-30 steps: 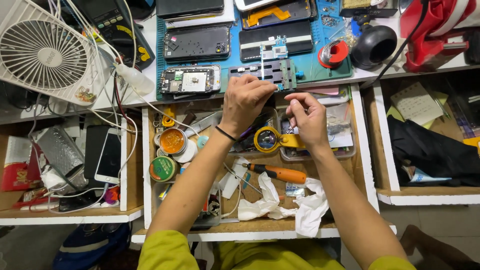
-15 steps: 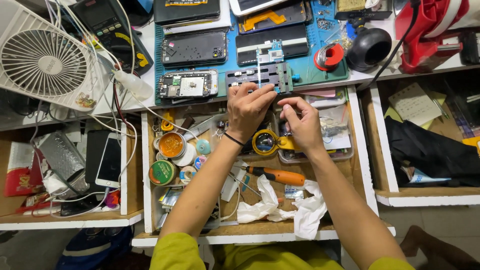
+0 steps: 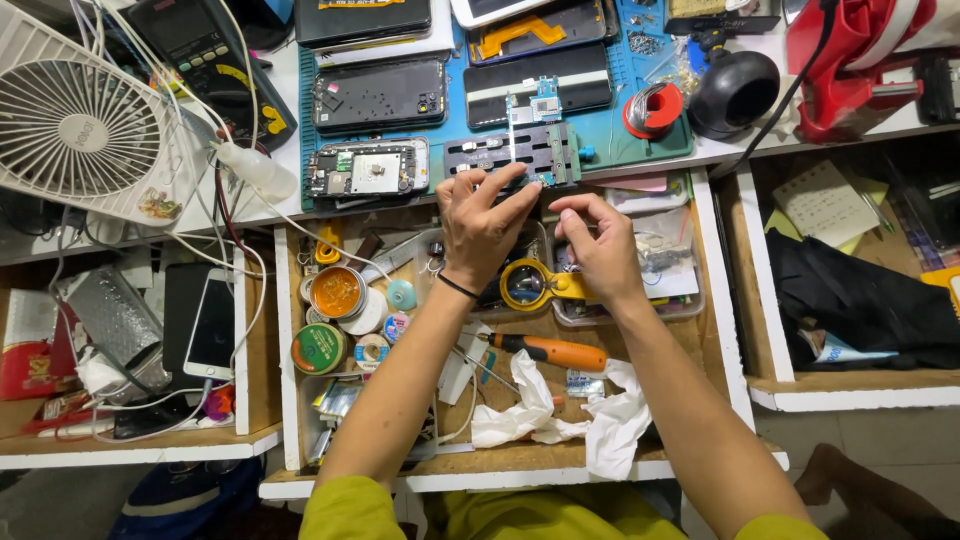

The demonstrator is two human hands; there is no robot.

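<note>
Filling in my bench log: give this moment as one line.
left hand: fingertips at dark board holder | right hand: pinched, contents unclear | below: yellow magnifier, orange screwdriver | surface: blue mat

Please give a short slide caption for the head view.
Left hand and right hand meet above an open wooden drawer, beside a black metal board holder.

A white work surface (image 3: 250, 215) with three open wooden drawers (image 3: 770, 300) stands over a grey tiled floor (image 3: 880, 440), evenly lit.
</note>
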